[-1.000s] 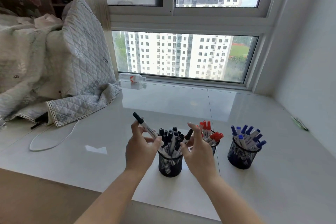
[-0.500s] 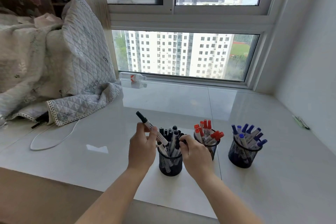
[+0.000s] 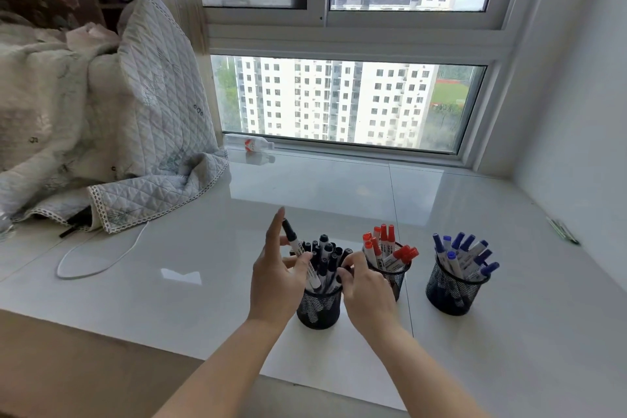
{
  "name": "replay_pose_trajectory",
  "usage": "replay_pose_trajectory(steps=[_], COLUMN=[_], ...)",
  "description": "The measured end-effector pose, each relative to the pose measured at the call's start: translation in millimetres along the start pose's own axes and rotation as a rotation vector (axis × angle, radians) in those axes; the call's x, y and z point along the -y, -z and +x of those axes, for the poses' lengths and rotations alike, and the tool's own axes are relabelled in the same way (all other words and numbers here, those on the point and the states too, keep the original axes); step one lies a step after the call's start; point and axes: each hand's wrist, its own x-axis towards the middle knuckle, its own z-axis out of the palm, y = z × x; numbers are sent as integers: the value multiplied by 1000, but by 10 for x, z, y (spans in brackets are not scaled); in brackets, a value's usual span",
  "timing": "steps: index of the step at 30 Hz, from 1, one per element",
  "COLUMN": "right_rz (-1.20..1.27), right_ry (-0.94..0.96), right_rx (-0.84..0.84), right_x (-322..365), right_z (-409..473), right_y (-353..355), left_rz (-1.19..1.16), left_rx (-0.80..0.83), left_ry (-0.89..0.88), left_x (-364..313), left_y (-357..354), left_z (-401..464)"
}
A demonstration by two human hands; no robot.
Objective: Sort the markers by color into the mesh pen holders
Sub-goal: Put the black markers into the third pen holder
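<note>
The sorting looks close to finished. Three mesh holders stand in a row on the white tabletop (image 3: 203, 282): the left holder (image 3: 319, 310) is packed with black-capped markers (image 3: 325, 254), the middle holder (image 3: 393, 276) carries only red-capped markers (image 3: 385, 244), and the right holder (image 3: 449, 293) carries only blue-capped markers (image 3: 461, 251). No loose marker shows anywhere on the tabletop, so what seems left is the one black marker (image 3: 300, 249) that is not yet seated. That marker leans up and to the left, its black cap standing above the other caps and its white barrel running down toward the left holder's rim; whether its lower end is already inside the holder cannot be told, since the hands hide it. The left hand (image 3: 276, 278) is at the left side of that holder with the marker's barrel pinched between thumb and fingers, while the forefinger stands straight up beside the cap. The right hand (image 3: 366, 292) is at the holder's right side, between the black and red holders, its fingers curled in among the black caps; whether they grip one of those markers or only press the bundle aside cannot be made out. The judgement is that the last black marker needs room made in a crowded holder before it can drop in.
</note>
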Motion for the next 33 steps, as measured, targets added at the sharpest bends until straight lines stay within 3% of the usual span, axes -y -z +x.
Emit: replay_pose_trajectory(steps=[11, 18, 24, 29, 33], right_rz=[121, 138, 165, 165, 121], right_ry=[-27, -25, -25, -36, -20], right_rx=[-31, -35, -64, -73, -62], right_x=[-53, -79, -82, -78, -76], right_z=[-23, -38, -33, -20, -3], right_y=[-23, -54, -47, -51, -24], left_rz=[50, 239, 299, 536, 617], left_rx=[-94, -48, -110, 18, 85], left_ry=[-58, -161, -213, -403, -445], left_x=[86, 114, 120, 175, 206], left_y=[9, 4, 33, 20, 24], left_z=[-65, -118, -111, -167, -143])
